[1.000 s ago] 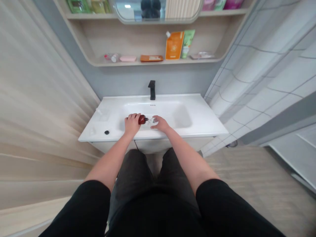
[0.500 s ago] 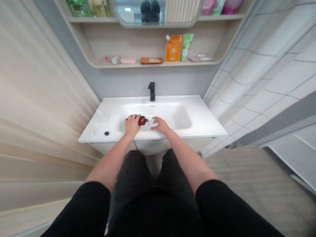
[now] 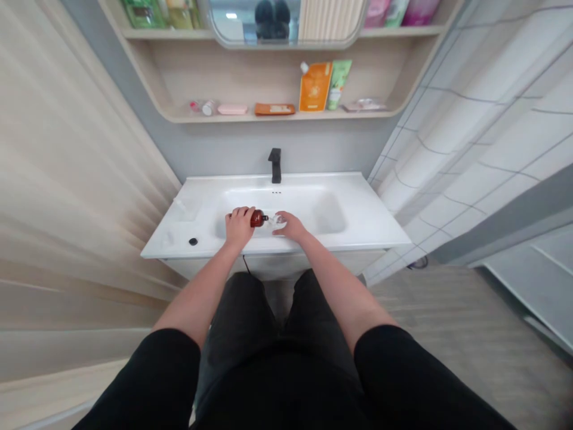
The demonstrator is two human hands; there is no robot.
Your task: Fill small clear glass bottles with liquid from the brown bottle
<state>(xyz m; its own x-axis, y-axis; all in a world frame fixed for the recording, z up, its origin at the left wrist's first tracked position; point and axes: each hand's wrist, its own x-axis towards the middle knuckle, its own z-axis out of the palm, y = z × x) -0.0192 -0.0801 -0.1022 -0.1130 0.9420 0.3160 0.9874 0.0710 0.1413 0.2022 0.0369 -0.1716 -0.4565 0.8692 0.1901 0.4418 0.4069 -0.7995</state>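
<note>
Over the front of the white sink basin (image 3: 329, 209), my left hand (image 3: 239, 227) is wrapped round a brown bottle (image 3: 257, 218). The bottle lies on its side with its dark neck pointing right. Facing that neck, my right hand (image 3: 292, 227) grips a small clear container (image 3: 280, 220), its fingers curled about it. The bottle's neck is at or very near the container's mouth; whether they touch I cannot tell. A small black cap (image 3: 193, 242) rests on the counter left of my left hand.
A black faucet (image 3: 276, 166) rises behind the basin. Above it, a wall shelf (image 3: 215, 71) holds an orange pouch (image 3: 316, 87), a green tube (image 3: 339, 83) and several small items. A clear object (image 3: 185, 209) sits on the counter's left side. A beige curtain (image 3: 67, 149) hangs at the left.
</note>
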